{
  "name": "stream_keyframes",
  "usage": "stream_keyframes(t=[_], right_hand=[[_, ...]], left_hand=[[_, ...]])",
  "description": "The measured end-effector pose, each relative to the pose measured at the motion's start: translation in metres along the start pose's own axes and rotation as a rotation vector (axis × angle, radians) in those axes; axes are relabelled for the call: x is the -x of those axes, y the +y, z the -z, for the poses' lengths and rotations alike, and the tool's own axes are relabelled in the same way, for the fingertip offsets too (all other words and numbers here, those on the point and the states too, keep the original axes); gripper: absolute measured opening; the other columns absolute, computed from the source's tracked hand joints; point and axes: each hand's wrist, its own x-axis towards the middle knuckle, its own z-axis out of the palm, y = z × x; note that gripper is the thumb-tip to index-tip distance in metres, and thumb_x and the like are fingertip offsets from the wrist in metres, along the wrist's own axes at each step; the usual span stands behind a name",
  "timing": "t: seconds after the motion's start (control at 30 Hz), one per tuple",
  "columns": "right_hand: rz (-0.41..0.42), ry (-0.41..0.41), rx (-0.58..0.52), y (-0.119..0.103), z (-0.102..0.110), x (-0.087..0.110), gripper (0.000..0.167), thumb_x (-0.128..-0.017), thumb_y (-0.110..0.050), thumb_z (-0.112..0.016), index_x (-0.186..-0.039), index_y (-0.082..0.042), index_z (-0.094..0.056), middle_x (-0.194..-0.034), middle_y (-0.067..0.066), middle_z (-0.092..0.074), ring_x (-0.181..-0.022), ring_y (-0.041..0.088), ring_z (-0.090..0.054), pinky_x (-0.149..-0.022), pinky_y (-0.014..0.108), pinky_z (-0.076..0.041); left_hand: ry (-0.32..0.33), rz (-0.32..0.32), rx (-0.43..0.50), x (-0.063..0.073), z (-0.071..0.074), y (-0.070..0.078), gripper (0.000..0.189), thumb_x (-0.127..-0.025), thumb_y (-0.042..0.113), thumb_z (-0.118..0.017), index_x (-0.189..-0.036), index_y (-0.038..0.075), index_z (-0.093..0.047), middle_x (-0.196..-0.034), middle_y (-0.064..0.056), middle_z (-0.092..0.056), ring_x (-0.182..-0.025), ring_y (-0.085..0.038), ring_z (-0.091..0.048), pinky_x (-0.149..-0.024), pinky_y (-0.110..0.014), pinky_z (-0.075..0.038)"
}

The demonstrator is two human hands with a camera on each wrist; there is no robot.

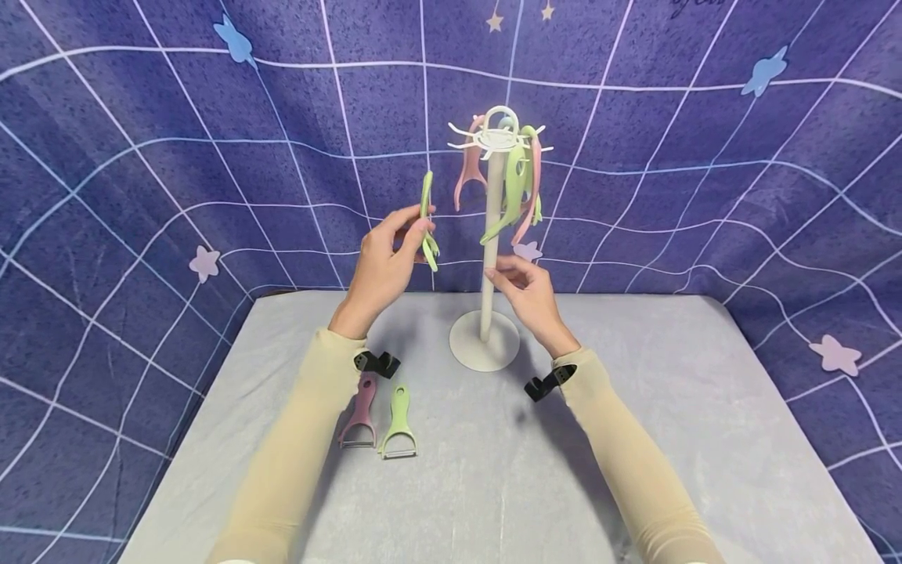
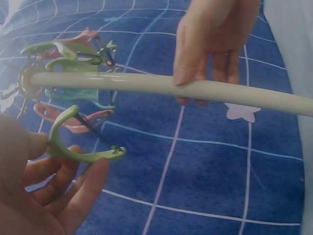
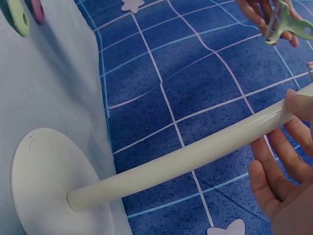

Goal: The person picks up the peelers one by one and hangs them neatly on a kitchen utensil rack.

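Observation:
My left hand (image 1: 386,262) pinches a green peeler (image 1: 427,223) upright, left of a white hook stand; in the left wrist view its curved head (image 2: 61,142) faces the camera. Thumb and fingers of my right hand (image 1: 527,294) grip the stand's pole (image 1: 491,258) below the hooks. From the hook ring (image 1: 499,139) hang several peelers: a pink peeler (image 1: 470,168) on the left, and a green peeler (image 1: 514,184) and another pink peeler (image 1: 535,184) on the right. A bluish one (image 2: 83,95) shows among them in the left wrist view.
The stand's round base (image 1: 468,348) rests on the grey-covered table (image 1: 458,486). Two peelers lie near my left forearm, a pink one (image 1: 364,411) and a green one (image 1: 399,419). Behind the table hangs a blue gridded cloth (image 1: 282,172).

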Motion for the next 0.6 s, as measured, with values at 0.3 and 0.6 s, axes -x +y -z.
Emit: stream_keyframes(t=[0.3, 0.6], right_hand=[[-0.024, 0.006, 0.004, -0.002, 0.000, 0.000, 0.021, -0.101, -0.005, -0.075, -0.119, 0.005, -0.076, -0.118, 0.024, -0.074, -0.090, 0.006, -0.070, -0.088, 0.024, -0.055], [-0.065, -0.012, -0.006, -0.037, -0.002, 0.008, 0.021, -0.101, -0.001, -0.073, -0.118, 0.012, -0.073, -0.113, 0.031, -0.072, -0.102, 0.048, -0.069, -0.087, 0.023, -0.056]], left_hand=[[0.023, -0.029, 0.049, -0.025, -0.001, 0.012, 0.037, -0.114, 0.031, -0.054, -0.143, 0.011, -0.068, -0.119, -0.008, -0.074, -0.102, -0.024, -0.072, -0.078, -0.040, -0.066], [0.023, -0.054, 0.090, -0.042, -0.002, 0.022, 0.038, -0.115, 0.028, -0.054, -0.144, 0.009, -0.067, -0.119, -0.009, -0.074, -0.105, -0.020, -0.071, -0.079, -0.036, -0.067]])
